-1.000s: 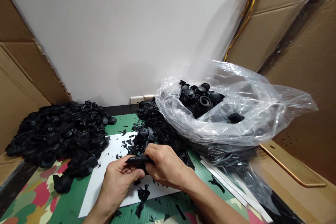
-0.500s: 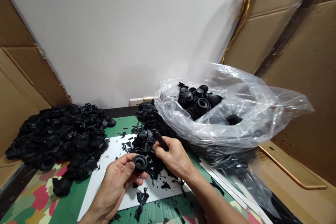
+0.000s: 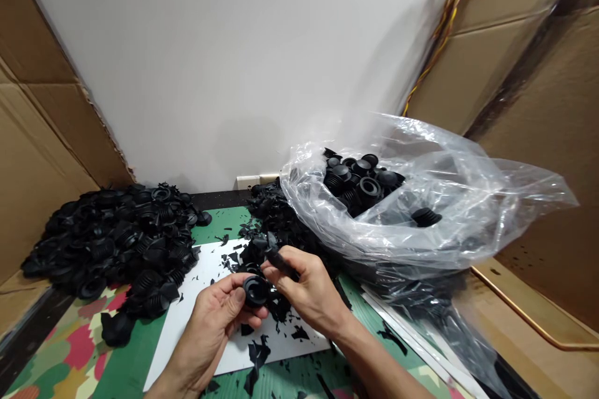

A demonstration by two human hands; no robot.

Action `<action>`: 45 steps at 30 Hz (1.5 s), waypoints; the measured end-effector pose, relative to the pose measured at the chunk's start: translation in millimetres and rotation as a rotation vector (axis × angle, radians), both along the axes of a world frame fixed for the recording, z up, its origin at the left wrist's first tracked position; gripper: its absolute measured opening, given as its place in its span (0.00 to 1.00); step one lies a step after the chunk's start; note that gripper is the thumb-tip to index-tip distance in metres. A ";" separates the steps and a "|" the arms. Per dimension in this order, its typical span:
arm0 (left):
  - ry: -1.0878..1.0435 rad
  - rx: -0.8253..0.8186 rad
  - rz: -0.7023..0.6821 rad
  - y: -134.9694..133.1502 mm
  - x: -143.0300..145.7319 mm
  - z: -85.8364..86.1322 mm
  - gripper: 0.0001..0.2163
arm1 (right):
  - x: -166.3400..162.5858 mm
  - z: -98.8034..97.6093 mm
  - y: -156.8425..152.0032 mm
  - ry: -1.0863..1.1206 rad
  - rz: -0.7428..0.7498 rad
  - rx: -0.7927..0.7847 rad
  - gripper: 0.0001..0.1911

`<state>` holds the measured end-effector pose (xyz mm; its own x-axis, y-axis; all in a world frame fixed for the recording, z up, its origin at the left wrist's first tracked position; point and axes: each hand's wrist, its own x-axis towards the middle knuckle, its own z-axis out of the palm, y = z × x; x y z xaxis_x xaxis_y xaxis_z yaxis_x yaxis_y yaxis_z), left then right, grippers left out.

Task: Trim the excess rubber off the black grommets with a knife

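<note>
My left hand is curled round a round black rubber part with a hollow middle, held between thumb and fingers over a white sheet. My right hand sits just right of it, closed on a slim black tool whose tip points up and left, close above the part. A heap of black rubber scraps lies right behind both hands.
A big pile of black ribbed rubber parts fills the left of the table. A clear plastic bag holding more such parts stands at the right. Cardboard walls close in both sides, with a white wall behind and a green patterned mat below.
A second ago both hands were pressed together on one black piece. They drew apart, the left keeping the round part, the right lifting the tool, and now the right has come back toward the part.
</note>
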<state>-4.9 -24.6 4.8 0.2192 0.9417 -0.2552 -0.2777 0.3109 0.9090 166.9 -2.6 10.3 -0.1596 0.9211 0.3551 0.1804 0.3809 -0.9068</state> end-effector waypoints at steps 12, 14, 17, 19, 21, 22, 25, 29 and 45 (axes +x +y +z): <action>0.170 0.066 0.073 1.0 3.3 -0.1 0.10 | -11.1 3.2 -0.9 -0.845 0.015 0.414 0.06; 0.184 0.093 0.076 0.8 3.3 -1.0 0.11 | -12.3 4.2 -1.9 -0.865 0.035 0.404 0.06; 0.144 0.093 0.059 0.9 3.8 -2.1 0.11 | -11.8 -3.7 -2.2 -0.697 0.007 0.337 0.07; 0.114 0.078 0.043 1.1 4.3 -1.7 0.13 | -9.2 -10.8 -1.0 -0.533 -0.028 0.268 0.07; 0.095 0.050 0.046 1.1 4.4 -0.3 0.16 | -4.7 -14.5 1.4 -0.383 -0.079 0.172 0.06; 0.088 0.033 0.053 1.0 4.3 0.4 0.16 | -2.1 -14.4 2.9 -0.313 -0.106 0.099 0.04; 0.058 -0.002 0.058 0.1 3.4 2.0 0.17 | 4.8 -7.3 7.1 -0.104 -0.134 -0.166 0.05; 0.044 0.003 0.024 -1.4 2.9 2.6 0.16 | 5.4 2.4 7.0 0.085 0.006 -0.310 0.07; 0.172 0.126 0.192 -0.8 3.2 5.2 0.18 | -12.1 -4.4 1.8 0.127 0.011 -0.445 0.02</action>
